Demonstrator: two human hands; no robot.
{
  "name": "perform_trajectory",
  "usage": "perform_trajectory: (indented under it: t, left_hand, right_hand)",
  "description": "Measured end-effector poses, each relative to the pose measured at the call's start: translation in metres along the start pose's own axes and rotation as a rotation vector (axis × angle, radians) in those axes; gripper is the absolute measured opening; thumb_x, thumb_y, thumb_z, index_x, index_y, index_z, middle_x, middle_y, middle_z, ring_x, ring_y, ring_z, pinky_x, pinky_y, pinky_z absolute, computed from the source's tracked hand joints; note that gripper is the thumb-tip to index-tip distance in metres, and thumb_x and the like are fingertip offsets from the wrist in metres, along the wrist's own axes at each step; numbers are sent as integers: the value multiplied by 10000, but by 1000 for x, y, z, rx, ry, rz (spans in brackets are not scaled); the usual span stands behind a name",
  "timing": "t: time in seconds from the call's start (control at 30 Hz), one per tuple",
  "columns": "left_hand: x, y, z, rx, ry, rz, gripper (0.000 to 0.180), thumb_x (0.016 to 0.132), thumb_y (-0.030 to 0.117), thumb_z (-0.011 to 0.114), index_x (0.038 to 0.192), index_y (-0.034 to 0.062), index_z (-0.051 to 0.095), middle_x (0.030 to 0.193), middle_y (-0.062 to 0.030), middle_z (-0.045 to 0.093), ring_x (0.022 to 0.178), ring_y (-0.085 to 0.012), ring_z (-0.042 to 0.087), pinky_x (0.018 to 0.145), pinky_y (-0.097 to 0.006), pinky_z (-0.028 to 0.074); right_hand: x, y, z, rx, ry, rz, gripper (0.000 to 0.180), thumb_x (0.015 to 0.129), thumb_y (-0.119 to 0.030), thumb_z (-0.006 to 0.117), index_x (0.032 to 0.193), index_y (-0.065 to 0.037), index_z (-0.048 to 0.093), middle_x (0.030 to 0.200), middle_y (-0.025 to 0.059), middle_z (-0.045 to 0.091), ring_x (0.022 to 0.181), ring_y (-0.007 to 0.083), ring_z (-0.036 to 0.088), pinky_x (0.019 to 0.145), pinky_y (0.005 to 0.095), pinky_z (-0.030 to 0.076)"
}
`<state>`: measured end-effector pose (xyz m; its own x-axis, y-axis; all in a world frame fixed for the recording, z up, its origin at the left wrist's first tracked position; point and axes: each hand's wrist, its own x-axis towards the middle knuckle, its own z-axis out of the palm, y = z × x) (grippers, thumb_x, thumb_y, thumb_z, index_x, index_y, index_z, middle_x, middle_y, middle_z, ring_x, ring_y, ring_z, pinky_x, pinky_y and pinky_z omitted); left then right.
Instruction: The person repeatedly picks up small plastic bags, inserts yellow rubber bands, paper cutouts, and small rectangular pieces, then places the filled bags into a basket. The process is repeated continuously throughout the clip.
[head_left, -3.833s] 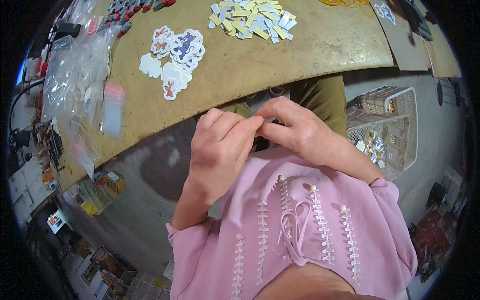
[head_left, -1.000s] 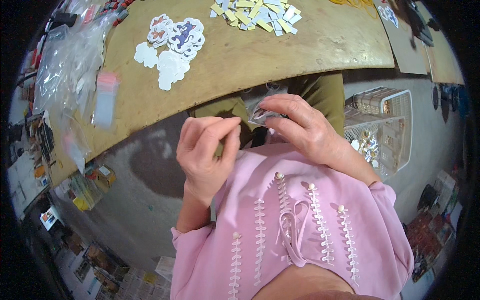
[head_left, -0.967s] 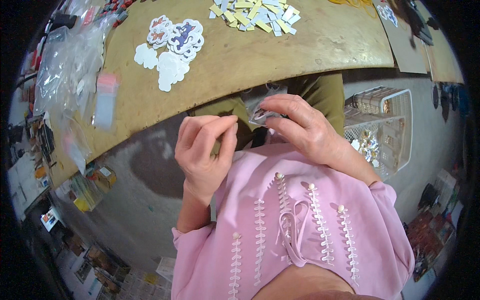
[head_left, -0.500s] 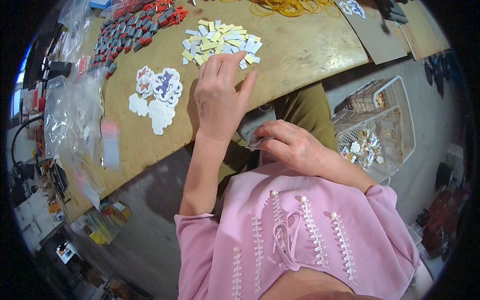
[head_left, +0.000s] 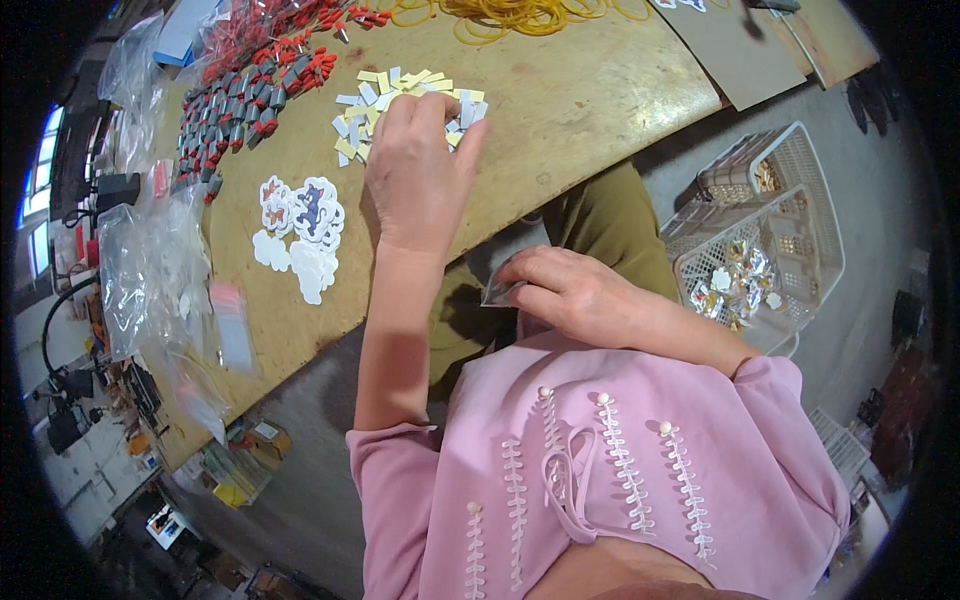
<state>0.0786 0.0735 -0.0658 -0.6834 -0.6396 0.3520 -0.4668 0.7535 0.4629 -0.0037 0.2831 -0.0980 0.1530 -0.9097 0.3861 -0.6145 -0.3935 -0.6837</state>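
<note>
My left hand (head_left: 418, 168) reaches onto a loose pile of small pale-yellow and white rectangular pieces (head_left: 352, 128) on the table. Its fingers point down among the pieces, with the thumb held apart at the right side; the fingertips are partly hidden. Close to my lap, my right hand (head_left: 575, 285) pinches a small clear plastic bag (head_left: 494, 292) between thumb and fingers. What the bag holds, if anything, cannot be made out. Left of my left wrist lie cat stickers (head_left: 318, 212) in small stacks, with white cut-out pieces (head_left: 312, 268) beside them.
Grey-and-red small parts (head_left: 235, 115) are heaped at the far left. Yellow rubber bands (head_left: 520, 18) lie at the back. Clear plastic bags (head_left: 150, 270) cover the table's left edge, near a stack of small bags (head_left: 232, 335). White plastic baskets (head_left: 800, 250) with packed items stand on the right.
My left hand has lowered further into the pile, its fingers bending down. My right hand still holds the bag near my lap. The whole view has shifted slightly.
</note>
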Motion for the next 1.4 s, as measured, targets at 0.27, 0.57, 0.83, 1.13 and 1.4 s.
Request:
perform_trajectory:
  t: [0.27,0.57,0.83,1.13,1.4]
  left_hand:
    - [5,5,4,-75,-90,-71,181,880,149,830,953,47,700,945,-127,704,887,-348,695,778,-462,551]
    - [11,11,-2,-33,-142,-16,191,920,141,787,1013,39,655,956,-154,719,913,-384,705,795,-485,562]
    - [6,2,3,-67,-9,-89,206,982,211,747,1014,32,651,858,-171,743,767,-393,717,716,-488,567]
    - [-59,39,-69,-642,-176,-135,105,877,57,841,955,34,773,843,-58,747,646,-139,607,587,-285,500]
    - [-105,33,-78,-354,-124,9,222,823,16,808,1031,81,765,899,-66,710,829,-277,686,727,-381,551]
  right_hand:
    - [-10,3,-1,5,-1,65,194,852,-97,693,1016,3,665,1200,153,667,1149,339,667,956,421,576]
    - [-11,1,-4,-15,23,80,184,853,-94,705,1009,2,679,1193,154,669,1136,334,672,954,416,576]
    - [-9,-3,-9,4,64,84,225,800,-75,745,1001,-7,670,1186,149,669,1106,344,678,925,410,590]
    - [8,-11,-29,-63,179,85,248,785,-9,760,1020,4,683,1240,151,675,1127,339,680,914,413,597]
    - [24,-20,-24,-101,120,6,213,822,-13,724,1023,41,681,1248,184,666,1132,364,673,944,423,580]
